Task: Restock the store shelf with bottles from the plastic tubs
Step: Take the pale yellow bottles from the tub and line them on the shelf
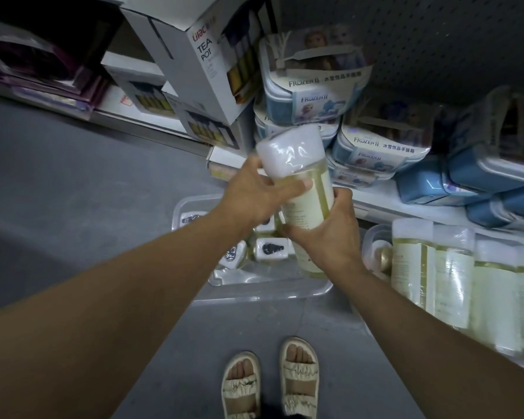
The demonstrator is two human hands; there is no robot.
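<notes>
Both hands are on one bottle (303, 182) here. The left hand (248, 198) wraps it just under the cap, thumb laid across the front of the label and fingertips curled round the far side. The right hand (330, 231) grips it lower down, fingers curled round the label from the right, with the bottle's base poking out below the palm.

The bottle is held in the air, long axis tilted: white shrink-wrapped cap (288, 152) points up and to the left toward the shelves, base points down and right toward the person. Pale yellow-green liquid shows inside.

It hangs directly over a clear plastic tub (254, 288) on the grey floor (73, 192). More bottles lie in the tub, white caps facing up. A second tub (372, 240) sits just right of it, against the shelf's front edge.

On the bottom shelf (375, 201) at right, a row of matching bottles (454, 267) lies side by side, running to the right edge of view. Above and behind them are stacked blue Frozen II cases (312, 95), pretty much filling that shelf; the cap is close to the nearest ones. Tea pot boxes (200, 74) pile up on the left shelf. Open floor lies to the left and toward the sandalled feet (270, 379).
</notes>
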